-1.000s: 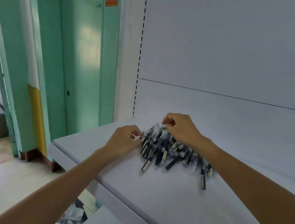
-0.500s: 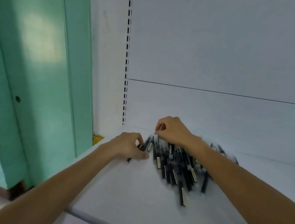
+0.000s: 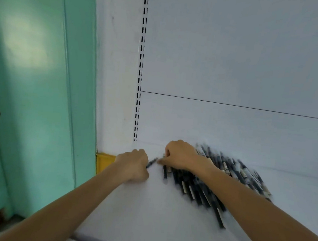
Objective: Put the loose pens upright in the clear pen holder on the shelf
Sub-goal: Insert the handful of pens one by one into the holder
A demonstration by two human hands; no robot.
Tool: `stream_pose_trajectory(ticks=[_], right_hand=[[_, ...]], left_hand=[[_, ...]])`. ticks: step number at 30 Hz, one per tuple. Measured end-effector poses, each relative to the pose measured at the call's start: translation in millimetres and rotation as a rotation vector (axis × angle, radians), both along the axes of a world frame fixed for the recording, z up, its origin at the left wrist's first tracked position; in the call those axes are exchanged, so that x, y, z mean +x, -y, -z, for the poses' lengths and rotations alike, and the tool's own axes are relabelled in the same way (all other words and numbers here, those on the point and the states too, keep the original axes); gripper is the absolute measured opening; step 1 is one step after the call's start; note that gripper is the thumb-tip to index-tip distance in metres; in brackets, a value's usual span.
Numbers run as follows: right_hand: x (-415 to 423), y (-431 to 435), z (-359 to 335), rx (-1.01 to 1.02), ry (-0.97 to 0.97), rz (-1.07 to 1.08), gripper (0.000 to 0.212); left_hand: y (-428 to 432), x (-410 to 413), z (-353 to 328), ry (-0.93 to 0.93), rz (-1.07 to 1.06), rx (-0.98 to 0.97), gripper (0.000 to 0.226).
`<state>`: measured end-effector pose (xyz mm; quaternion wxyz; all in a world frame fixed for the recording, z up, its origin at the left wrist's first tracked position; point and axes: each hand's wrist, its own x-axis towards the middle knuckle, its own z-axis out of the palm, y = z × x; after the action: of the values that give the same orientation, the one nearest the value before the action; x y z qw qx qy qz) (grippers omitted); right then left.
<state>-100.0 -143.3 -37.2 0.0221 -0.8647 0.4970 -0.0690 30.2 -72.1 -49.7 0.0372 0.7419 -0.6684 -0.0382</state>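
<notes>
Gathering step: the left hand (image 3: 133, 165) curls round one pen (image 3: 152, 162), while the right hand (image 3: 182, 157) pinches into the pens (image 3: 216, 183) heaped under and right of it on the shelf (image 3: 155, 216). No holder is in sight, so finding it likely comes next.

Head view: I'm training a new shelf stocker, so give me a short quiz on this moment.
1. True or false: the clear pen holder is in view on the shelf.
2. Where does the pen pile lie? A: left of the left hand; B: under and right of the right hand; C: on the floor.
3. Fill in: a single dark ___ sticks out of the left hand's fist.
Key: 1 false; 2 B; 3 pen.
</notes>
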Motion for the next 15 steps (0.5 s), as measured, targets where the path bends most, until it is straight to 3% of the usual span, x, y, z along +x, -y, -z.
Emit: stream_pose_trajectory(ticks=[2, 7, 10, 13, 15], right_hand=[[6.4, -5.6, 0.1, 0.016, -0.048, 0.04, 0.047], [19.0, -14.1, 2.0, -0.068, 0.058, 0.17, 0.034], [14.2, -15.8, -4.6, -0.05, 0.421, 0.188, 0.03], [-2.5, -23.4, -18.8, 0.153, 0.81, 0.099, 0.012], [-17.4, -31.3, -26.6, 0.229, 0.962, 0.057, 0.008]], left_hand=[[-7.3, 4.6, 1.6, 0.038, -0.051, -0.006, 0.032], [-17.1, 9.6, 14.3, 0.06, -0.075, -0.106, 0.02], [-22.3, 16.2, 11.5, -0.075, -0.022, -0.149, 0.007], [-32.2, 19.0, 3.3, -0.279, -0.022, -0.201, 0.01], [-37.0, 15.5, -1.9, -0.398, -0.027, -0.273, 0.013]])
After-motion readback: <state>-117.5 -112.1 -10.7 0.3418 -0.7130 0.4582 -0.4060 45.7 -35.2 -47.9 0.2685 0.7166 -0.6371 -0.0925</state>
